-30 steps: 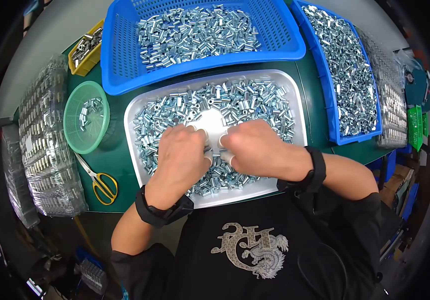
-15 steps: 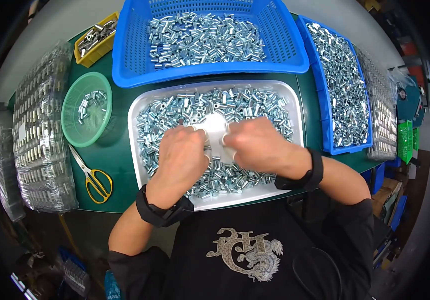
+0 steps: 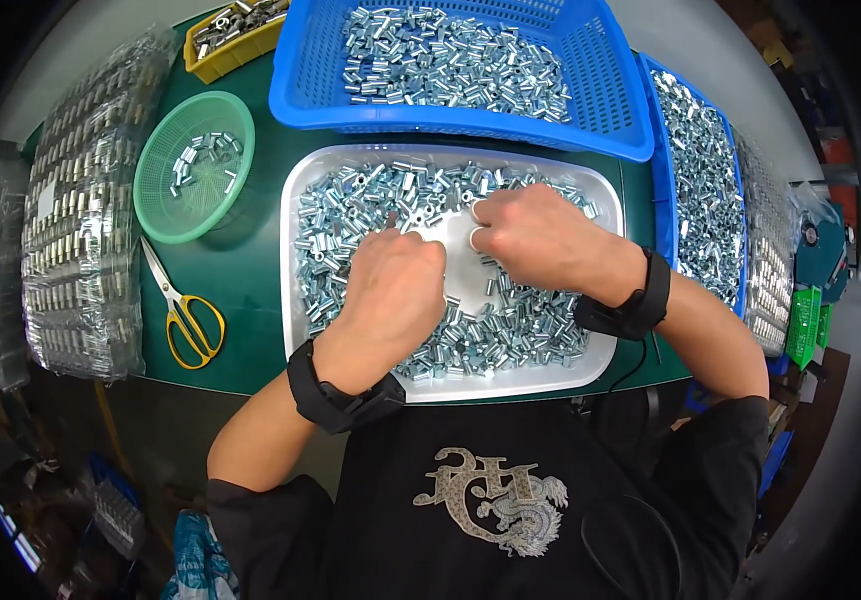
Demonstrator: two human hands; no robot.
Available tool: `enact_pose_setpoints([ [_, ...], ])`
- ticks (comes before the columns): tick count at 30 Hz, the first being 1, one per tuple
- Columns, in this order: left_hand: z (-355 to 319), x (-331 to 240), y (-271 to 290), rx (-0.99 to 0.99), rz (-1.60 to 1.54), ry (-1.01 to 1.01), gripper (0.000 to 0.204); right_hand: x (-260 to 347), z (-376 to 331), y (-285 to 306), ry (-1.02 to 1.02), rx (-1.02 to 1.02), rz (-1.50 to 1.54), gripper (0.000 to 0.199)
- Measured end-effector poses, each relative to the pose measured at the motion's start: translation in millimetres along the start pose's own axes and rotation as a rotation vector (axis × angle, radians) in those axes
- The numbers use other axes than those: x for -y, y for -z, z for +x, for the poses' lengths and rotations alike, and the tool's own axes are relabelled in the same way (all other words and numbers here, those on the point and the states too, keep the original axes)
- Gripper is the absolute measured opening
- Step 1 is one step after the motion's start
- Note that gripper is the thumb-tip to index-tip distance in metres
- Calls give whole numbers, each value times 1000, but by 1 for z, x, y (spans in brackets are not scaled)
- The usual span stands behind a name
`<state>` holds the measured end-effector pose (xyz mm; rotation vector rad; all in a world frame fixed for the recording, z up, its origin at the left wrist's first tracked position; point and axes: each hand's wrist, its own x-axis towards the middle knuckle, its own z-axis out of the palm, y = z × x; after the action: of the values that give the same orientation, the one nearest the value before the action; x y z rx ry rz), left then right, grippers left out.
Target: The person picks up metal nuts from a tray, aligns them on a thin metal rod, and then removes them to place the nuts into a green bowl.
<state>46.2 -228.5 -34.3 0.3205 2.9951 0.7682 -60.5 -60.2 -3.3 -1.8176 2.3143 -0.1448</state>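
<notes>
A white tray holds a mass of small silvery metal sleeves, some showing round holes in their ends. Over its middle, my left hand is closed with its knuckles up; its fingertips are mostly hidden, so what they hold cannot be seen. My right hand is curled over the right part of the pile, white covers on its fingertips. Any piece in its pinch is too small to make out. Between both hands a patch of bare tray bottom shows. Each wrist wears a black band.
Behind the tray stands a blue basket of sleeves; a blue bin of them is at right. Left are a green basket with several sleeves, yellow-handled scissors, a yellow bin and plastic-wrapped packs of parts.
The whole view has shifted, so the table things sit farther right and higher. My right hand has moved slightly away from me over the tray, and the bare patch shows more.
</notes>
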Motion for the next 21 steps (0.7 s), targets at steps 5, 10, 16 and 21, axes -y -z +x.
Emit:
enact_pose_setpoints([
  [5, 2, -4, 5, 18, 30, 9, 3, 2, 5, -2, 34, 24, -52, 4],
  [10, -1, -5, 1, -99, 76, -23, 6, -1, 11, -8, 80, 19, -73, 6],
  [16, -7, -2, 11, -113, -81, 8, 11, 8, -3, 2, -38, -66, 26, 6],
  [21, -21, -14, 21, -285, -696, -35, 13, 46, -44, 4, -400, -384, 884, 19],
])
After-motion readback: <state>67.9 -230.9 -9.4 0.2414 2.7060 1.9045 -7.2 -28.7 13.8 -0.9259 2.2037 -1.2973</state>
